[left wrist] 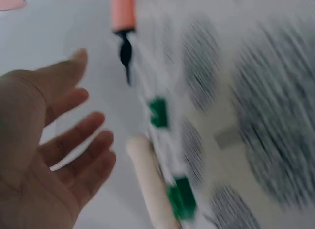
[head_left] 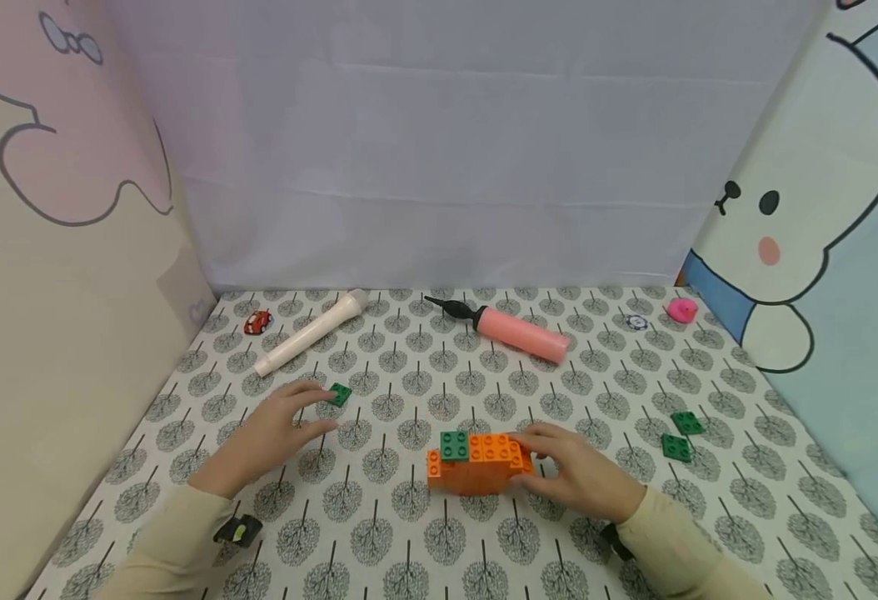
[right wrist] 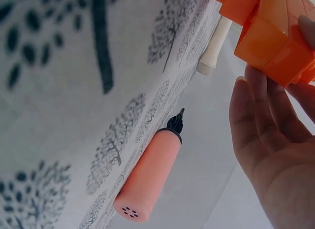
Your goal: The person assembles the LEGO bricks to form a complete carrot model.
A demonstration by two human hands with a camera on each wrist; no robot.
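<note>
Orange blocks (head_left: pixel 476 477), pinched at right end by right hand (head_left: pixel 580 472).
I see them between it and the left hand (head_left: pixel 270 437), fingers spread, near a loose green block (head_left: pixel 341 395).

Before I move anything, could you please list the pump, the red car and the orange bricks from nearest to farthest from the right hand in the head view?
1. Orange bricks: held at their right end by the right hand.
2. Pump: beyond the bricks, slightly left of that hand.
3. Red car: far back, well over to the left.
</note>
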